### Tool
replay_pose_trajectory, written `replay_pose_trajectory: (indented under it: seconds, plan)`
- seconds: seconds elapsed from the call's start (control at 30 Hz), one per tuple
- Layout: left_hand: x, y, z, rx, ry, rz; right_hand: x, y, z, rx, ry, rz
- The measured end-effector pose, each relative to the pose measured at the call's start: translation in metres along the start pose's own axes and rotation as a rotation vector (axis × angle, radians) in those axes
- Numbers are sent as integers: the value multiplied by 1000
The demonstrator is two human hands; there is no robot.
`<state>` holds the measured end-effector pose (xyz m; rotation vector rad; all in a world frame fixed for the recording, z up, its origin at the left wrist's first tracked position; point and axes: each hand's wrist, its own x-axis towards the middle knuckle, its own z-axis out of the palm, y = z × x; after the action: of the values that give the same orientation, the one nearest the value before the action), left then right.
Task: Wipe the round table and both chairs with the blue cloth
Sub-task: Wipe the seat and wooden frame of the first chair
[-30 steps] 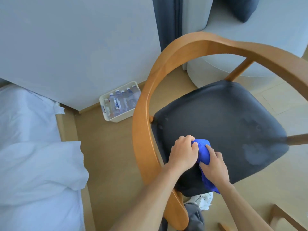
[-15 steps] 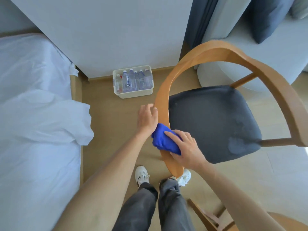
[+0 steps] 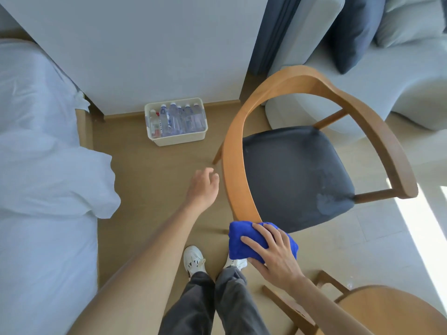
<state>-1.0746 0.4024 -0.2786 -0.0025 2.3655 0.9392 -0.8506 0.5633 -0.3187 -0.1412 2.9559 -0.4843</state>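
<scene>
Gripping a bunched blue cloth [image 3: 262,240], the person's right hand [image 3: 273,252] lies over the top of the wad with fingers spread and curled down across it, pressing it onto the near end of the curved wooden armrest [image 3: 235,170] of the chair [image 3: 297,175], a hold that looks chosen to wrap the fabric round the rail so one pass cleans the top and both sides. Working across from the left edge of the floor: a bed with white bedding [image 3: 46,165] runs along that side, and a cream plastic bin of water bottles [image 3: 176,122] sits against the foot of the wall, both well apart from the work. Next, the left hand [image 3: 203,187] hangs just beside the outer face of the armrest, fingers loosely curled, holding nothing and touching nothing that can be seen, apparently free to steady the frame if needed. Right of it, the chair's dark seat cushion [image 3: 297,175] shows a paler patch near its front right corner, possibly dampness or wear; which cannot be told. A grey sofa with a navy cushion [image 3: 355,32] stands behind the chair. At the lower right corner, part of the round table [image 3: 391,310] shows, its wooden rim near the person's right forearm. Judging by the cloth's place, this chair's frame is the step in hand, and the far arm of the hoop would seem to remain.
</scene>
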Motion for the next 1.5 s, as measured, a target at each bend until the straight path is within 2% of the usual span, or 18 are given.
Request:
replay_pose_trajectory:
  seconds: [0.2, 0.4, 0.6, 0.73, 0.87, 0.97, 1.13, 1.27, 1.4, 1.5]
  plan:
    - [10, -3, -7, 31, 1, 20, 44, -1, -1, -35, 22, -10]
    - [37, 5, -4, 117, 7, 185, 123, 0, -6, -29, 66, 22]
    - [74, 10, -8, 212, 102, 170, 197, 19, -13, 9, 104, 22]
    - [81, 13, 0, 320, 226, 228, 266, 46, -29, 29, 165, 33]
    - [82, 28, 32, 434, 144, 264, 340, 95, -53, -58, 208, 55]
    - [95, 40, 53, 481, 91, 373, 377, 143, -76, -196, 247, 44]
    - [129, 60, 66, 563, 122, 406, 395, 182, -94, -287, 380, -29]
    - [140, 60, 70, 597, 161, 432, 402, 198, -107, -249, 508, 129]
    - [141, 58, 75, 622, 211, 444, 409, 223, -140, -90, 509, 417]
    - [142, 58, 76, 660, 222, 445, 408, 230, -153, 53, 504, 531]
